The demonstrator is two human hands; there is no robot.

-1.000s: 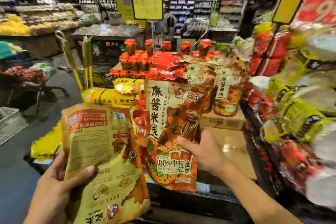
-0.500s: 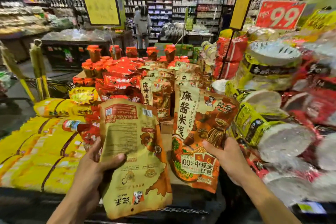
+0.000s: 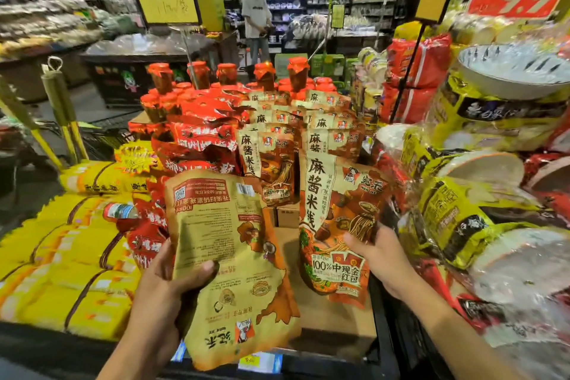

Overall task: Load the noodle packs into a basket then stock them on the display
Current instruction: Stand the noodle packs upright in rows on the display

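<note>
Stocking looks underway: rows of matching noodle packs (image 3: 271,163) already stand on the display (image 3: 333,311) at twelve o'clock. Left hand (image 3: 166,290) grips an upside-down pack (image 3: 228,244), back showing; right hand (image 3: 382,259) pinches an upright pack (image 3: 336,225) at two o'clock. Both remain unplaced; no basket shows.

Tan-and-orange noodle packs (image 3: 337,225); yellow bags (image 3: 71,259).
</note>
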